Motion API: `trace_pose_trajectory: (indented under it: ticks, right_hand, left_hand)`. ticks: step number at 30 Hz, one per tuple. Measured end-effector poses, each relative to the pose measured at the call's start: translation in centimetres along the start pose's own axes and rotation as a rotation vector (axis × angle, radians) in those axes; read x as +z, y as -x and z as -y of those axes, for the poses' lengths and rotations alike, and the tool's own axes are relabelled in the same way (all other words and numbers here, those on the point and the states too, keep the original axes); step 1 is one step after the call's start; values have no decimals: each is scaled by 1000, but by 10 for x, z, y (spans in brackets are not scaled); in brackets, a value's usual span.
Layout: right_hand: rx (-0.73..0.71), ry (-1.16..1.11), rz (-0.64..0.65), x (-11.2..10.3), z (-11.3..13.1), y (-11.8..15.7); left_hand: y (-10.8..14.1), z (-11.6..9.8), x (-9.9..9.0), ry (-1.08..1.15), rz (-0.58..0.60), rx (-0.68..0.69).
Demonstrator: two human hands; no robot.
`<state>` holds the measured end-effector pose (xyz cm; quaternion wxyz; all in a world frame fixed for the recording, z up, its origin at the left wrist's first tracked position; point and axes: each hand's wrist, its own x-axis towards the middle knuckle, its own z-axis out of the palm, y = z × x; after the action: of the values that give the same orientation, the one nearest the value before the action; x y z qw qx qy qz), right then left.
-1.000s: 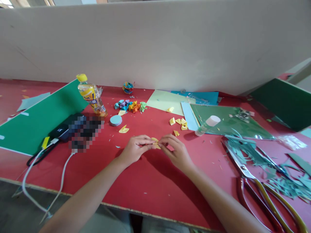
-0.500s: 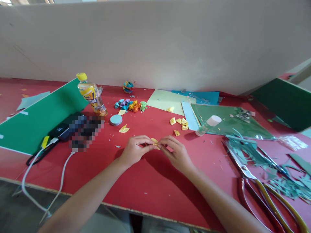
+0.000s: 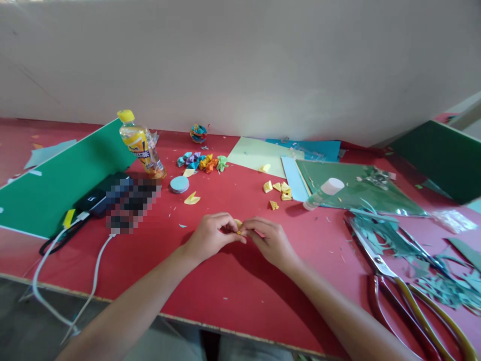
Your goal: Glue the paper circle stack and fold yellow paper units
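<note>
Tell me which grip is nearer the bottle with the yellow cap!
Left. The left grip is right of the bottle and closer to the person; the right grip is even farther right.

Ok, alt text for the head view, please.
A person's left hand and right hand hold a small yellow paper piece between them at a red tabletop. Beyond lie folded yellow paper pieces and a row of crumpled multicoloured paper; at right, a clear white-capped tube and large red-and-yellow-handled metal scissors.
</note>
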<state>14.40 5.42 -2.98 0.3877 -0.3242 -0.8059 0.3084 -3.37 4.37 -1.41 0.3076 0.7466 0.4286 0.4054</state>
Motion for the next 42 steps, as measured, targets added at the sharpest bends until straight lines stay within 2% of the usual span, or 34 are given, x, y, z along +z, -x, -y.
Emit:
trace_pose_trajectory:
  ticks: [5,11,13,15,17,20,22,24,26,29,32,38,42]
  right_hand:
    - [66,-90,-14,4,-1,0]
    - [172,-102,-115,-1,2,-4]
    - [202,-125,-154,-3,1,-4]
    - [226,-158,-180,-3,0,-4]
    - [238,-190,-186,-2,-1,-3]
    - [244,-204,-145,-3,0,-3]
    - [255,-175,-79,-6,2,-4]
    - [292,-129,-26,-9,1,-5]
    - [364,-108,-13,-10,-2,-5]
    - [458,-202,79,-8,-8,-4]
    - [476,-261,212,-4,-11,-1]
    - [436,-63,197,-3,-6,1]
    - [349,131,204,-6,-5,0]
  left_hand:
    - [1,0,0,-55,25,20]
    - [-4,-3,-4,61,-53,46]
    - [-6,-5,-6,101,-120,-1]
    - [-8,-5,-7,156,-180,-123]
    - [-9,-4,-8,253,-143,-278]
    - [-11,1,-7,444,-4,-444]
    - [-12,6,-6,510,32,-492]
    - [-11,10,-5,496,50,-516]
    - [-9,13,-4,460,123,-531]
    - [-5,16,-1,389,245,-534]
    - [-4,15,-1,285,259,-513]
    - [-3,9,-5,156,370,-373]
    - [-1,10,1,-84,315,-244]
